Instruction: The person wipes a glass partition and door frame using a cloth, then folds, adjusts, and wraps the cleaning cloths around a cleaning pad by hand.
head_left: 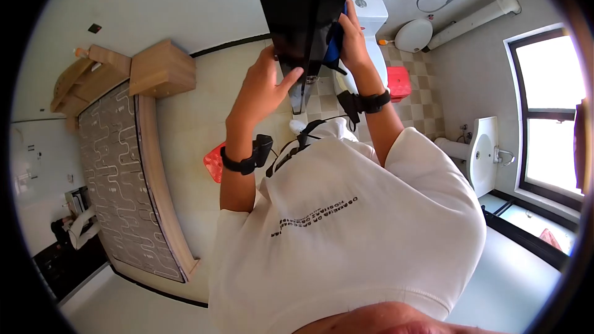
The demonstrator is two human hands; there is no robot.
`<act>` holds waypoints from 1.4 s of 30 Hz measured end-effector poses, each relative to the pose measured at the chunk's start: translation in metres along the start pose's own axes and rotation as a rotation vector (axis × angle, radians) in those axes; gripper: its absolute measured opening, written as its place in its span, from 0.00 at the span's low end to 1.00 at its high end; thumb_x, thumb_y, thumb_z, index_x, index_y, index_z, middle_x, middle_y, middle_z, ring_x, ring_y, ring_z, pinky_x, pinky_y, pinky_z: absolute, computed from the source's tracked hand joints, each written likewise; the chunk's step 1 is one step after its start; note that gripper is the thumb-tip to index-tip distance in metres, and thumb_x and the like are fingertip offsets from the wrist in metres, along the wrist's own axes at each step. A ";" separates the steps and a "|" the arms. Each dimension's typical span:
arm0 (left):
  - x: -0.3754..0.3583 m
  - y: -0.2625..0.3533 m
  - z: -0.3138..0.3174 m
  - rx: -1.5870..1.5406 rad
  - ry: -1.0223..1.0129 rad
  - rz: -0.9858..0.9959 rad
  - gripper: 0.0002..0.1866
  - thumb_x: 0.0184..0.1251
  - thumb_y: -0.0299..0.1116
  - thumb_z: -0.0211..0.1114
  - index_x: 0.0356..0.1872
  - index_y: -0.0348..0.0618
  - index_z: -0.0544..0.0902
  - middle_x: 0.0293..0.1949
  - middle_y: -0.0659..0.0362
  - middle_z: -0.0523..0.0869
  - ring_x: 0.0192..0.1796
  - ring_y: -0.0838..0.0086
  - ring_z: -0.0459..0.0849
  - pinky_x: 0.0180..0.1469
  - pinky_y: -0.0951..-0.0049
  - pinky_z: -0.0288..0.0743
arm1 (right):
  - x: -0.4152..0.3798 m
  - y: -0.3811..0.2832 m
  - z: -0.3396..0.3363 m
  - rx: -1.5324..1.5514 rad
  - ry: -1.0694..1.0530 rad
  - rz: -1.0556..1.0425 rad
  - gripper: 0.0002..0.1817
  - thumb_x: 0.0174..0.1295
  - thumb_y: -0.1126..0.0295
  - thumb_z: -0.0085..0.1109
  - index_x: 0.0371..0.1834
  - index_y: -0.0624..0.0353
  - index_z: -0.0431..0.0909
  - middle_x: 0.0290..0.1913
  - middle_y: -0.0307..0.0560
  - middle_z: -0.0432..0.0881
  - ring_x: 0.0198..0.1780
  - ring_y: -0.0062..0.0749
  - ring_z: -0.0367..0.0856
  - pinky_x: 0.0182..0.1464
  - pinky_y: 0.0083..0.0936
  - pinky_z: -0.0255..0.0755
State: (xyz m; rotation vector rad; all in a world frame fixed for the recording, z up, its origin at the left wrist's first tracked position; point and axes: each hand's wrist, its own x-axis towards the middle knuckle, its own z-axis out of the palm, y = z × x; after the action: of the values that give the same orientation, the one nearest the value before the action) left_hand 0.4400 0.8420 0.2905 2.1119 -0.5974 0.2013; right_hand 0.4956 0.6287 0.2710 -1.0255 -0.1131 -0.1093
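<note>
A tall, glossy black door frame (297, 9) stands upright in front of me, at the top middle of the head view. My left hand (260, 89) grips its left edge, with the thumb on the front face and the other fingers partly hidden behind. On the other side, my right hand (354, 42) is closed on a blue cloth (335, 43) and presses it against the frame. Part of the cloth is covered by the fingers. A small metal fitting (312, 78) shows low on the frame. Each wrist wears a black strap with a small device.
To the right are a white toilet (370, 11), a red stool (399, 83), a washbasin (484, 158) and a window (547, 111). A bed with a patterned grey mattress (117, 173) and a wooden cabinet (162, 71) stand left. Another red plastic piece (213, 162) is near my left forearm.
</note>
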 end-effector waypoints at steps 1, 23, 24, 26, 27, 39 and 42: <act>0.002 -0.005 -0.011 -0.071 -0.121 -0.036 0.23 0.71 0.37 0.64 0.61 0.36 0.71 0.57 0.46 0.81 0.59 0.53 0.80 0.62 0.62 0.71 | 0.004 0.005 0.002 -0.124 -0.051 -0.043 0.22 0.67 0.72 0.51 0.66 0.56 0.67 0.56 0.43 0.76 0.56 0.25 0.73 0.60 0.20 0.68; -0.060 0.031 -0.011 -0.820 -0.370 0.073 0.48 0.60 0.35 0.75 0.75 0.38 0.53 0.70 0.43 0.67 0.69 0.52 0.71 0.69 0.56 0.65 | -0.099 -0.042 0.031 -1.276 0.128 -1.437 0.20 0.47 0.65 0.71 0.46 0.40 0.79 0.54 0.54 0.74 0.49 0.49 0.77 0.48 0.42 0.70; -0.065 0.035 -0.009 -0.948 -0.300 0.032 0.51 0.57 0.38 0.77 0.75 0.38 0.52 0.71 0.43 0.65 0.70 0.53 0.70 0.69 0.56 0.65 | -0.097 -0.033 0.038 -1.204 0.071 -1.527 0.18 0.47 0.59 0.70 0.44 0.35 0.81 0.53 0.51 0.76 0.49 0.47 0.77 0.46 0.39 0.69; -0.068 0.034 -0.009 -1.059 -0.256 0.006 0.54 0.55 0.42 0.79 0.75 0.38 0.50 0.71 0.44 0.62 0.71 0.54 0.68 0.70 0.56 0.64 | -0.112 -0.020 0.062 -1.224 -0.043 -1.418 0.21 0.48 0.65 0.67 0.47 0.27 0.82 0.58 0.44 0.76 0.51 0.41 0.76 0.46 0.36 0.69; -0.070 0.029 -0.008 -0.872 -0.130 0.033 0.57 0.52 0.47 0.79 0.75 0.38 0.50 0.71 0.45 0.62 0.71 0.56 0.66 0.70 0.56 0.64 | -0.120 -0.009 0.076 -1.237 -0.094 -1.267 0.21 0.49 0.66 0.66 0.47 0.27 0.82 0.60 0.42 0.76 0.53 0.40 0.75 0.50 0.36 0.72; 0.011 -0.037 -0.068 -1.061 0.580 0.089 0.18 0.73 0.50 0.51 0.49 0.46 0.75 0.52 0.49 0.79 0.59 0.53 0.77 0.63 0.49 0.71 | -0.103 -0.006 0.094 -0.972 0.276 -1.164 0.28 0.49 0.72 0.68 0.56 0.56 0.72 0.57 0.52 0.73 0.57 0.49 0.73 0.59 0.42 0.66; 0.050 -0.019 -0.060 -1.202 0.418 0.098 0.20 0.72 0.48 0.52 0.54 0.46 0.76 0.58 0.48 0.80 0.61 0.52 0.77 0.64 0.48 0.70 | -0.070 0.000 0.075 -0.899 0.397 -1.029 0.32 0.54 0.67 0.69 0.62 0.58 0.67 0.56 0.54 0.73 0.56 0.48 0.74 0.59 0.40 0.66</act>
State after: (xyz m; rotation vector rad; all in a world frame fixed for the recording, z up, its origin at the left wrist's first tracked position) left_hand 0.4974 0.8825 0.3292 0.8450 -0.3965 0.2442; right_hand 0.4229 0.6953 0.2996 -1.7246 -0.2297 -1.3929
